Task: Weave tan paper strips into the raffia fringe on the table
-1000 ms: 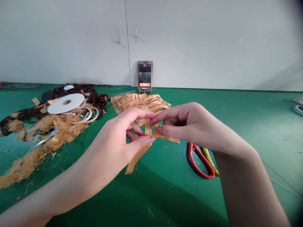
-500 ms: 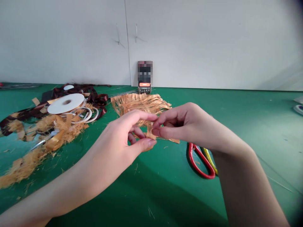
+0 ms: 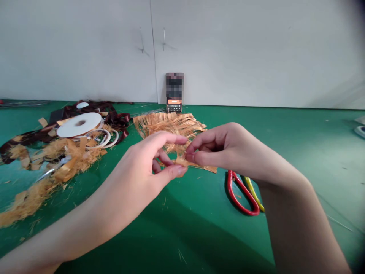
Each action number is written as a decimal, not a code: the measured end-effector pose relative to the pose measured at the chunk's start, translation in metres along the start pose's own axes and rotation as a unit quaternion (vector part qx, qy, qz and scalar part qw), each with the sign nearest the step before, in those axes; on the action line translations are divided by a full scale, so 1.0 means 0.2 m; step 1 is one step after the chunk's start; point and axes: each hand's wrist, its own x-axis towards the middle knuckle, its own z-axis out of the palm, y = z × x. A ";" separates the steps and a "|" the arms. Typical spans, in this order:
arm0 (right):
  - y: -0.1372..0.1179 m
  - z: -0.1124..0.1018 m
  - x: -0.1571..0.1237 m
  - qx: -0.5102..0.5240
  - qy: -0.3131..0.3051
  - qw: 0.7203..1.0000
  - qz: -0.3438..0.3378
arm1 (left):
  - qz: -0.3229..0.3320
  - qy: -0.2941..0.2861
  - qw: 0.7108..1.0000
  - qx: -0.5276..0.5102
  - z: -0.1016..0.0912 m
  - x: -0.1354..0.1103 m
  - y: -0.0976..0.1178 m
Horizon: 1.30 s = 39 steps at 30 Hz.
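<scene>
My left hand (image 3: 149,161) and my right hand (image 3: 225,152) meet in the middle of the view, their fingertips almost touching. Between them runs a tan paper strip (image 3: 196,165). My right thumb and forefinger pinch it, and my left thumb and fingers close on its near end. Part of the strip is hidden by my fingers. Just behind my hands lies a mat of frayed tan fibre (image 3: 171,127), with its fringe partly behind my left fingers.
A white ribbon roll (image 3: 79,125) and white coils (image 3: 102,139) sit among dark brown ribbon (image 3: 121,121) and loose tan fibre (image 3: 76,161) at left. Red-handled scissors (image 3: 242,194) lie right of my hands, beside a yellow handle (image 3: 253,194). A pixelated upright device (image 3: 173,95) stands against the wall.
The strip's tail, hanging below my left hand a second ago, no longer shows there. The strip now lies folded between my fingers, and my right hand has shifted slightly toward it.
</scene>
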 end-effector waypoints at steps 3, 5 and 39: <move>0.00 -0.01 0.00 -0.009 0.002 1.000 0.001 | -0.005 -0.002 1.000 0.004 0.00 0.00 0.00; 0.00 -0.01 0.00 -0.013 0.005 1.000 0.000 | -0.011 -0.003 1.000 0.007 0.00 0.00 0.00; -0.02 -0.01 0.00 0.016 0.116 0.993 0.008 | -0.040 -0.019 0.999 0.030 -0.01 0.00 0.00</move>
